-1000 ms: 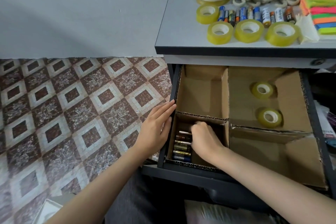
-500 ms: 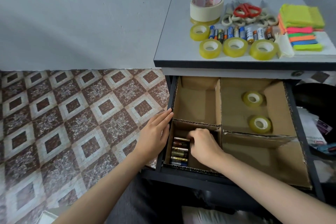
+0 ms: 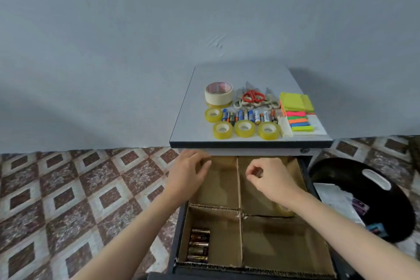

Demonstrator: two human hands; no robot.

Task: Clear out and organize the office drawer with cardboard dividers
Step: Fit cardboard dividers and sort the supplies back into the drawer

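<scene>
The open drawer [image 3: 179, 234] holds cardboard dividers [image 3: 239, 188] that form four compartments. Several batteries [image 3: 198, 245] lie stacked in the front-left compartment. My left hand [image 3: 188, 175] hovers with relaxed fingers over the drawer's back-left corner. My right hand [image 3: 270, 179] is above the back-right compartment, its fingers curled with nothing visible in them. A clear tape roll [image 3: 285, 209] peeks out under my right wrist. On the desk top [image 3: 193, 125] lie more batteries [image 3: 247, 117], several clear tape rolls [image 3: 244, 128], a masking tape roll [image 3: 218, 95], scissors [image 3: 253, 96] and sticky notes [image 3: 295, 111].
A black bag [image 3: 363, 188] with papers and small items sits on the floor to the right of the drawer. Patterned floor tiles [image 3: 79, 200] stretch to the left. A grey wall rises behind the desk.
My right hand has left the batteries in the front-left compartment and moved up to the back of the drawer. My left hand moved up from the drawer's side. The view tilted upward.
</scene>
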